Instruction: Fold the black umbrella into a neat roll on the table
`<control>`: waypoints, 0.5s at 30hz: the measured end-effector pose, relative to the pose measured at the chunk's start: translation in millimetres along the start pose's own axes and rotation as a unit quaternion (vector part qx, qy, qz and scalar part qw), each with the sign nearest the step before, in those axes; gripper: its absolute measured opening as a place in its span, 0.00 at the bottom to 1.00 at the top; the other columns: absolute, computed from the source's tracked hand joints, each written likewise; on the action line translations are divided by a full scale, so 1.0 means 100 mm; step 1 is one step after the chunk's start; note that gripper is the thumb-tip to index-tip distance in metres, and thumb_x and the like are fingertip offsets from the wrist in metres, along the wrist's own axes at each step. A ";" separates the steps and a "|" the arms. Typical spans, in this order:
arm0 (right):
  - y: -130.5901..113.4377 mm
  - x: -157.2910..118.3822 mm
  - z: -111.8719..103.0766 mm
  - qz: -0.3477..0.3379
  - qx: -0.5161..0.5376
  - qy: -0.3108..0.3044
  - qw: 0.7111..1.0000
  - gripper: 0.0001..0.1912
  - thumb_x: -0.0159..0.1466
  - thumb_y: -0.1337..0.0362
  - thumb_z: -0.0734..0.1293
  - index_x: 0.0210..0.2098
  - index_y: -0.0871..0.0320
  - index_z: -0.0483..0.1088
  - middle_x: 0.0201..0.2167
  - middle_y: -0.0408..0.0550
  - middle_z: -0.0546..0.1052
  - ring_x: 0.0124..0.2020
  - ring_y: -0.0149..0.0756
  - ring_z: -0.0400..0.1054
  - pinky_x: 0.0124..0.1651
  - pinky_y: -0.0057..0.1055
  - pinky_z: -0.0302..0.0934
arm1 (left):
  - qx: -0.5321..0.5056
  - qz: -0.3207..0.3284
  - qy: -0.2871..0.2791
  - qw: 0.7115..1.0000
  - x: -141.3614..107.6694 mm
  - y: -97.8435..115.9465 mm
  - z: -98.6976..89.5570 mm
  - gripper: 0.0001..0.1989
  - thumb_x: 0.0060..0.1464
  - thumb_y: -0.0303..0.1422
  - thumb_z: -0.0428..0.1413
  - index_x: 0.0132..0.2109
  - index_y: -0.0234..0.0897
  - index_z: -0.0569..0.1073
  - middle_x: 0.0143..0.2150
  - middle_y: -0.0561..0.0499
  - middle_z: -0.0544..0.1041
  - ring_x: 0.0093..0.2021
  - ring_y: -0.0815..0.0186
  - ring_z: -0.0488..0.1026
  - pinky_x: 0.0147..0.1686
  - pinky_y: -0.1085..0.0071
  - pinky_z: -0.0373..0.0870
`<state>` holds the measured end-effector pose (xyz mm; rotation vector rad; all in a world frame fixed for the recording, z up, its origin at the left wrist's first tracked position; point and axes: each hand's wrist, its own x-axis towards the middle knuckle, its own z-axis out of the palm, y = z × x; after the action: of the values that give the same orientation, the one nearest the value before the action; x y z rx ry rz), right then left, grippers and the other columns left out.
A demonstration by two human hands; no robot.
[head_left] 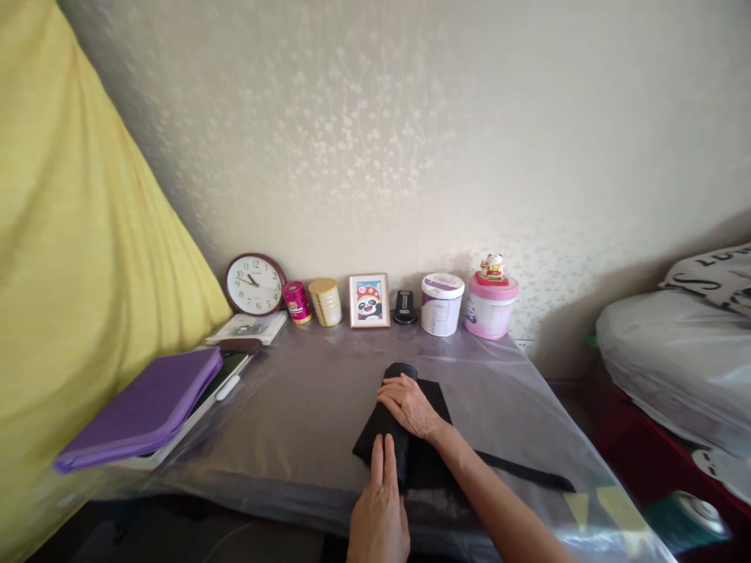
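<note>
A black cloth (430, 469) lies near the front of the table, partly wound into an upright-pointing roll (401, 371) whose rounded end faces the wall. Across the roll rests my right hand (411, 405), its fingers curved over the top and left side. My left hand (380, 500) is at the near end, with two fingers stretched out flat against the cloth; its thumb side is partly hidden. A long black strap (525, 471) trails from the cloth to the right. What is inside the roll, if anything, cannot be seen.
A plastic-covered table (282, 407) reaches the wall. Along its back stand a clock (255, 284), two tins, a framed panda picture (369, 301), a small black device (404, 306) and two tubs. Purple folder (146, 399) lies left, beside a yellow curtain (76, 258).
</note>
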<state>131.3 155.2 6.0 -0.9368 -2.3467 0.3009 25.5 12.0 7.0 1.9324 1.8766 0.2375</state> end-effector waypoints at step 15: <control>0.49 0.37 -0.01 0.163 -0.023 0.039 0.986 0.16 0.64 0.64 0.54 0.33 0.55 0.72 0.38 0.47 0.76 0.42 0.34 0.67 0.48 0.29 0.55 | -0.001 -0.003 0.008 1.000 -0.01 -0.03 0.03 0.39 0.49 0.21 0.40 0.63 0.41 0.29 0.66 0.42 0.37 0.47 0.63 0.69 0.42 0.74 0.63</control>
<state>137.8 216.0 3.4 -1.3336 -2.1318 0.3323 23.9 10.7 2.9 1.9280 1.8924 0.2530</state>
